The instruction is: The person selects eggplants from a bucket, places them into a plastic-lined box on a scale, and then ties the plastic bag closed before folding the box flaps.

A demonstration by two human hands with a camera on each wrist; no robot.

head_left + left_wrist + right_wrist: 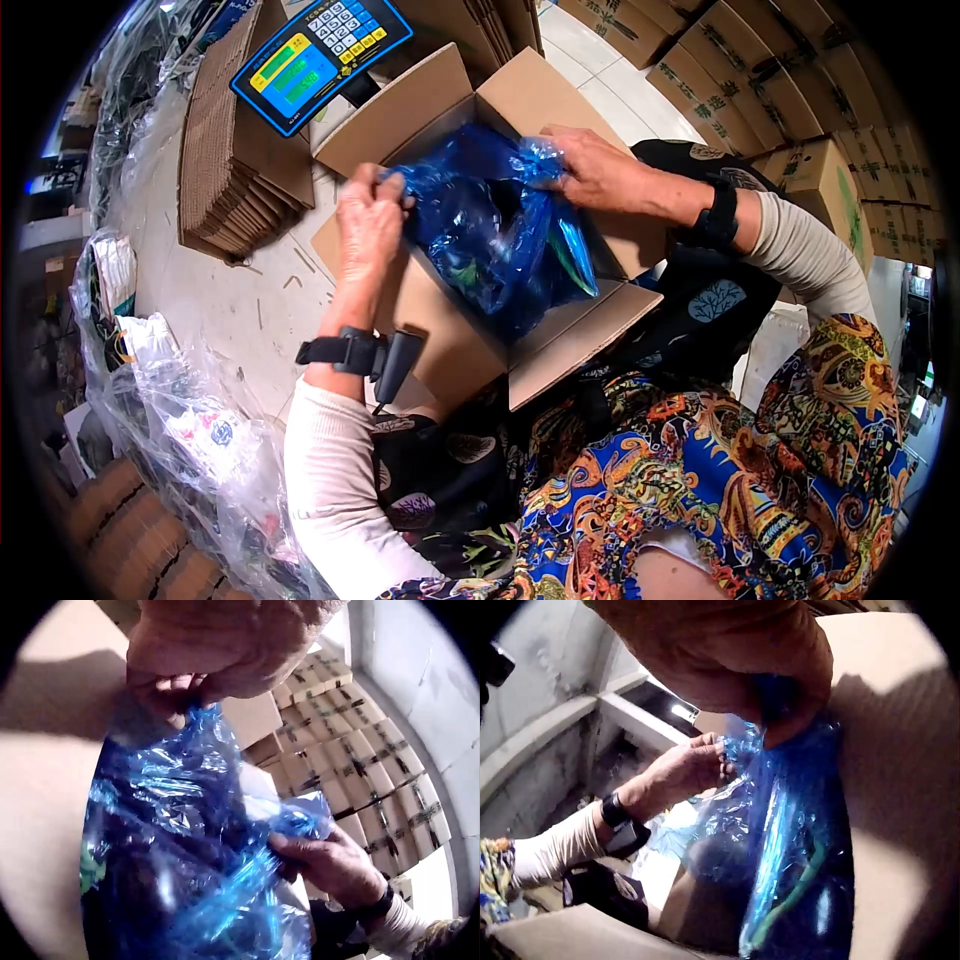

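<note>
A blue translucent plastic bag [470, 240] lies inside an open cardboard box [430, 310], its flaps spread outward. The left hand [369, 222] pinches the bag's edge at the box's far left side; the left wrist view shows this hand [225, 649] above the gathered plastic [180, 780]. On the other side the right hand [600, 172] grips a bunched part of the bag, also seen in the right wrist view, where the hand [742, 667] has its fingers curled round the film. Dark contents and something green [799, 892] show through the plastic; what they are I cannot tell.
A scale display [320, 55] stands behind the box. Folded cardboard sheets [240, 150] are stacked to the left, and clear plastic wrapping [200, 400] lies at the lower left. Closed cartons [740, 80] are piled at the upper right.
</note>
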